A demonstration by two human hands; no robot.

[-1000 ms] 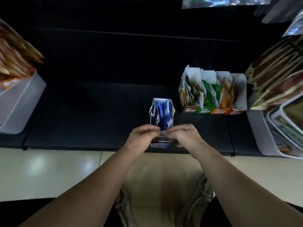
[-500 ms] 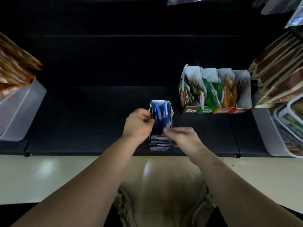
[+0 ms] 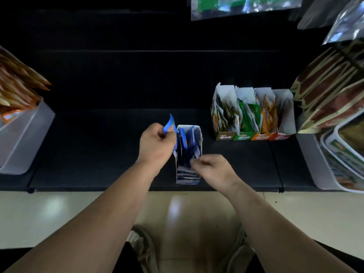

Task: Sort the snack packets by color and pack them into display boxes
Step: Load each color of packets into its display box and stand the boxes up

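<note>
A pair of shoes stands on the pale glossy floor at the bottom of the view, and two bare forearms reach up from there to a black shelf.

A narrow blue box stands at the middle of the shelf's front edge, its long side running away from the person. It is filled with upright blue packets.

The hands are apart, one on each side of this box. The right hand is at the box's near end. Its fingers are curled, and its thumb and forefinger meet at the tops of the packets there. I cannot tell whether they pinch a packet or only touch it.

The left hand is at the box's left wall, farther back. It pinches one loose blue packet, which sticks up above the knuckles, just beside the box's far left corner.

Farther back and to the right, well apart from the blue box, four open boxes stand touching in a row. Their fronts are brown, green, orange and red. Dark olive packets, green packets and orange packets fill the first three. What the red one holds is too dim to tell.

At the shelf's left edge a cloudy white tub holds orange-brown bags. At the right edge another white tub holds flat printed packs, and brown-and-cream bags are stacked behind it.

Shiny bags hang at the top of the view.
</note>
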